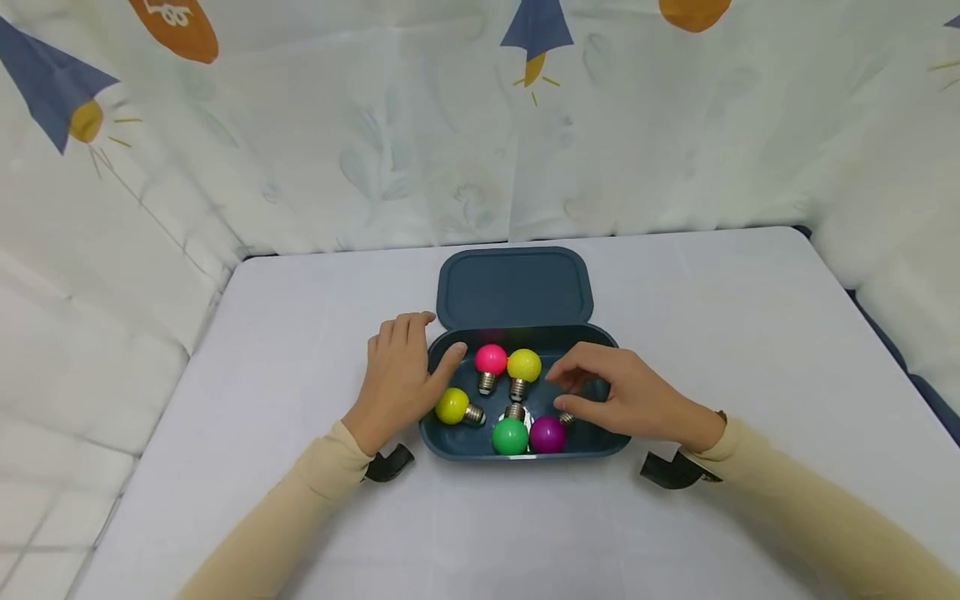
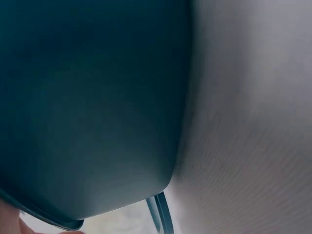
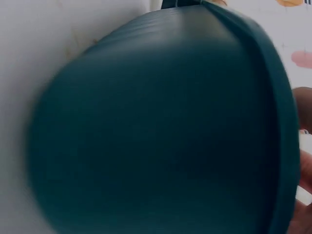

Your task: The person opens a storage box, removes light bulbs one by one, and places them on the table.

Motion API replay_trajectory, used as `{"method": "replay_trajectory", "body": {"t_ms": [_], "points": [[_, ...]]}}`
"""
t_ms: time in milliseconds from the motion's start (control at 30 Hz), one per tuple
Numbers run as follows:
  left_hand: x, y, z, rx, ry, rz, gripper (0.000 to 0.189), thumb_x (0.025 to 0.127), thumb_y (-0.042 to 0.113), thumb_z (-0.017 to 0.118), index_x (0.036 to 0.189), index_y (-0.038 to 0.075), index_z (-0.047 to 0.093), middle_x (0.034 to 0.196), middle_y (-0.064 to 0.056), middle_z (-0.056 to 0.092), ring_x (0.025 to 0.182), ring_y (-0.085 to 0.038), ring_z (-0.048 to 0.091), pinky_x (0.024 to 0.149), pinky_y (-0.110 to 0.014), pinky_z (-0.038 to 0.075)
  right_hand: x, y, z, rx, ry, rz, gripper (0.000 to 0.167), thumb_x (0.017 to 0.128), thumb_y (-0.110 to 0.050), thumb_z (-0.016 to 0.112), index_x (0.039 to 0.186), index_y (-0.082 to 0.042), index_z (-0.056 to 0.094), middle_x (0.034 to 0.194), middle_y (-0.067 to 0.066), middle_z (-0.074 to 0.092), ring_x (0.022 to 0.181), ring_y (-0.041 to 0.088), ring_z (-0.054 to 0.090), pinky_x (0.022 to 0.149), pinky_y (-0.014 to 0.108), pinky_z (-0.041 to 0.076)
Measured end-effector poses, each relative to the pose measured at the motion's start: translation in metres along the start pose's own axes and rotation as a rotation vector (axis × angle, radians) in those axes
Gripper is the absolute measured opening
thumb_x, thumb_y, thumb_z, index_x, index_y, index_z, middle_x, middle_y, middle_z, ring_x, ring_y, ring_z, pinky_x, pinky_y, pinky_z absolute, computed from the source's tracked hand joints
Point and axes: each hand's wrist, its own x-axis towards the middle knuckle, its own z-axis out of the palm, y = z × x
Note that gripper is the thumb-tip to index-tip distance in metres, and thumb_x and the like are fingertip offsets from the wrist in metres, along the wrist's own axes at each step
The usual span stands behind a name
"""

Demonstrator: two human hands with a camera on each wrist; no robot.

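A dark teal box [image 1: 465,455] stands on the table, holding several coloured bulbs with metal screw bases. A pink bulb [image 1: 491,359] and a yellow bulb [image 1: 524,365] lie side by side at the back. Another yellow bulb [image 1: 452,406] is at the left, while a green bulb [image 1: 510,437] and a purple bulb [image 1: 548,435] lie near the front wall. My left hand [image 1: 401,375] rests at the box's left end, its thumb over the rim. Over the right end hovers my right hand [image 1: 630,392], thumb and fingers bent but apart, nothing visible between them. Its thumb is by the purple bulb's base.
The box's flat lid [image 1: 514,287] lies directly behind it. White cloth covers the table [image 1: 720,317], and a printed curtain [image 1: 450,150] hangs along the back edge. In the wrist views, the box's outer wall [image 2: 97,122] fills most of the picture.
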Motion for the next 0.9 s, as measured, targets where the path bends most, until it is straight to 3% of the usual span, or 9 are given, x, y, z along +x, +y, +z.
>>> {"method": "replay_trajectory", "body": {"t_ms": [233,567,900], "points": [[0.001,0.002,0.003,0.074,-0.012,0.003,0.075,0.099,0.057,0.054,0.141,-0.004,0.046,0.139,-0.022,0.053,0.128,-0.040,0.045,0.105,-0.056,0.034,0.011,-0.002,0.004,0.013,-0.063,-0.011,0.033,0.088,-0.014,0.080,0.119,-0.014,0.069,0.108,0.003,0.072,0.095,0.018,0.069,0.083,0.032,0.061],[-0.001,0.002,0.004,0.217,-0.037,0.021,0.067,0.100,0.058,0.050,0.122,-0.005,0.057,0.120,-0.021,0.059,0.117,-0.038,0.049,0.104,-0.054,0.035,0.017,0.000,0.001,0.046,-0.249,0.049,0.044,0.088,-0.018,0.080,0.129,-0.013,0.065,0.121,0.003,0.070,0.108,0.018,0.069,0.091,0.031,0.060],[-0.001,0.000,0.005,0.334,0.012,0.105,0.043,0.101,0.041,0.051,0.100,-0.002,0.057,0.091,-0.017,0.057,0.097,-0.034,0.052,0.091,-0.048,0.040,0.021,0.006,-0.002,0.085,-0.376,0.046,0.047,0.086,-0.010,0.079,0.129,-0.012,0.062,0.126,0.004,0.069,0.110,0.018,0.068,0.093,0.031,0.060]]}}
